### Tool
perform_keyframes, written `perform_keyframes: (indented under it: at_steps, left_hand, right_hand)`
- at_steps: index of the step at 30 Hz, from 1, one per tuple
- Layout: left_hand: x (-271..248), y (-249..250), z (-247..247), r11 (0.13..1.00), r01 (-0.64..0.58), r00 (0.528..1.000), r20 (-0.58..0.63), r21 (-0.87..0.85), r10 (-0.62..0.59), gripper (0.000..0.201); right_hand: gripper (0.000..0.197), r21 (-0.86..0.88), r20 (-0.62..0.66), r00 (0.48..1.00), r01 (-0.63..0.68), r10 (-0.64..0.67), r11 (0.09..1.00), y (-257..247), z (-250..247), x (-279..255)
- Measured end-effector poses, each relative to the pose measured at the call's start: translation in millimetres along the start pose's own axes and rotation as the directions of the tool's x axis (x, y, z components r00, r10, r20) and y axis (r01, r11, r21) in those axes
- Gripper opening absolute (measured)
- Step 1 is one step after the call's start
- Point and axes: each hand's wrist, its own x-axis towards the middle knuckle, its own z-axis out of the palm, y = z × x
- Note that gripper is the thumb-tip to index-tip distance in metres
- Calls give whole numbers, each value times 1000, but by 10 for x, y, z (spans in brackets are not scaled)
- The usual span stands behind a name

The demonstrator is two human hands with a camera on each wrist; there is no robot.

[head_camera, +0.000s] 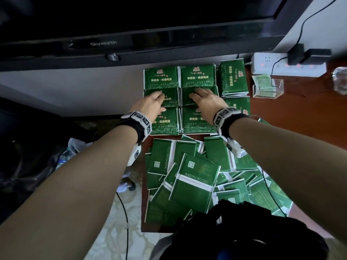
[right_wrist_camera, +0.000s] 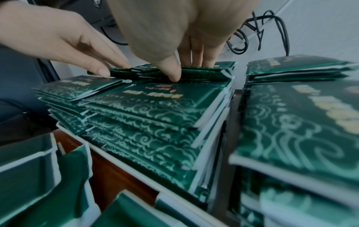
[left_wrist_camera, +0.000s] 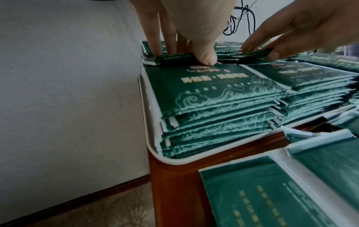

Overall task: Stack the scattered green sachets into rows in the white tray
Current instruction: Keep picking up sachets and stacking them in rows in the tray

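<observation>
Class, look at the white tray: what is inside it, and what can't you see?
The tray holds stacked green sachets in rows. Each hand, left and right, pinches a sachet on the middle row. The tray's floor is covered.
</observation>
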Motion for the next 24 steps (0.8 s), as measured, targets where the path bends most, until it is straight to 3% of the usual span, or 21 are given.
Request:
perform_keyframes:
  at_steps: [17,20,24]
  left_hand:
    - [-72,33,26,996,31,994,-100,-79,-39,53]
    - [-184,178,-60,997,33,989,-140,-74,-43,45]
    - [-332,550,-247,996,-56,988,-146,-67,45,36]
  right_hand:
    - [55,45,-85,996,33,-29,998,87,98,-26]
    - [51,89,-123,992,-31,42,996,159,-28,-269]
    - [40,126,-140,972,-172,189,977,366,-214,-809]
